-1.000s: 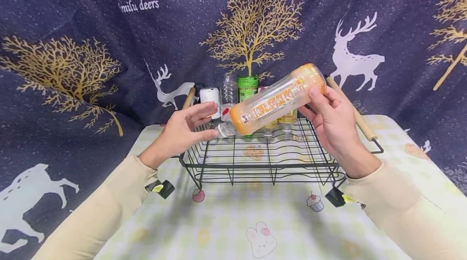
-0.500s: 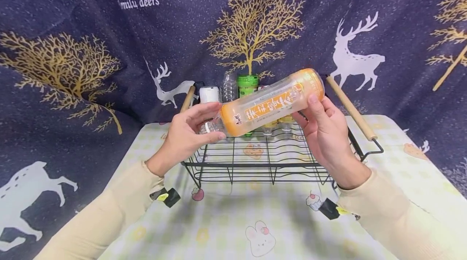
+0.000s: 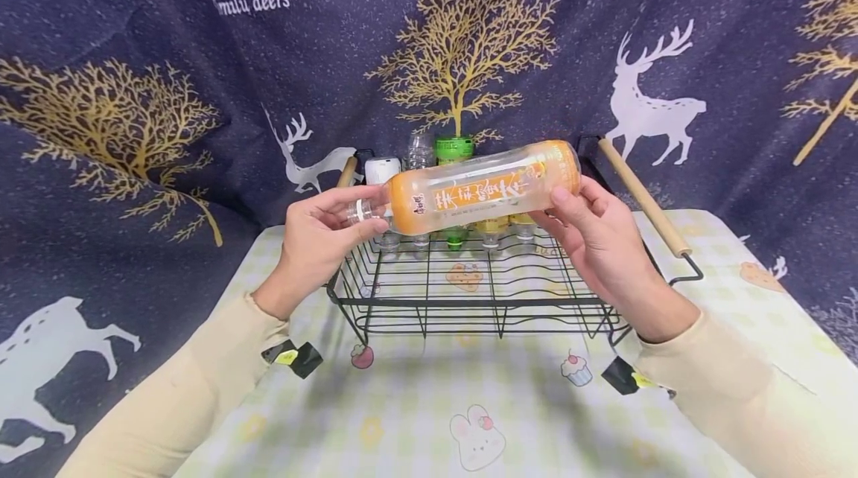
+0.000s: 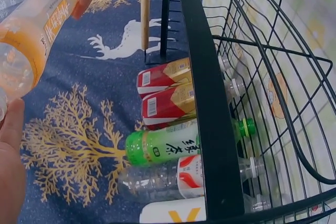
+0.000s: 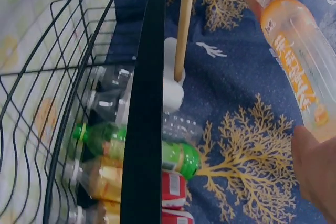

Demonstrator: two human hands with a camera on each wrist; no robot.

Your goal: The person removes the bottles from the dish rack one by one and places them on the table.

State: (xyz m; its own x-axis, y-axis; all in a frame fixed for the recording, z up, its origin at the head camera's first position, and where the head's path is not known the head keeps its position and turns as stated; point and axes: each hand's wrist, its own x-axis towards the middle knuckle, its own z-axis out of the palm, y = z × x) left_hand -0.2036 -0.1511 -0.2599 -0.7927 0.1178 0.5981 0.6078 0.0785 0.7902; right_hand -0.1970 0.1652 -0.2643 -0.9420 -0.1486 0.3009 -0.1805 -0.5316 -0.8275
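An orange-labelled clear plastic drink bottle (image 3: 479,193) is held nearly level above the rack, its neck to the left and its base slightly higher on the right. My left hand (image 3: 315,240) holds the neck between thumb and fingers. Around the base end, my right hand (image 3: 603,247) grips with the thumb in front and fingers behind. Below is a black wire rack (image 3: 469,304). Along its far side several bottles stand upside down, including a green-labelled bottle (image 4: 163,144), a clear bottle with a red and white label (image 4: 191,177) and a white-labelled bottle (image 3: 383,170).
Wooden handles (image 3: 645,199) rise at the rack's ends. Two red and yellow labelled bottles (image 4: 167,104) also stand in the rack. A checked tablecloth (image 3: 402,403) covers the table, and a dark blue deer-print cloth (image 3: 322,39) hangs behind.
My left hand has taken hold of the bottle's neck. The bottle has tipped from a steep slant to nearly level, its base end coming down and to the left with my right hand.
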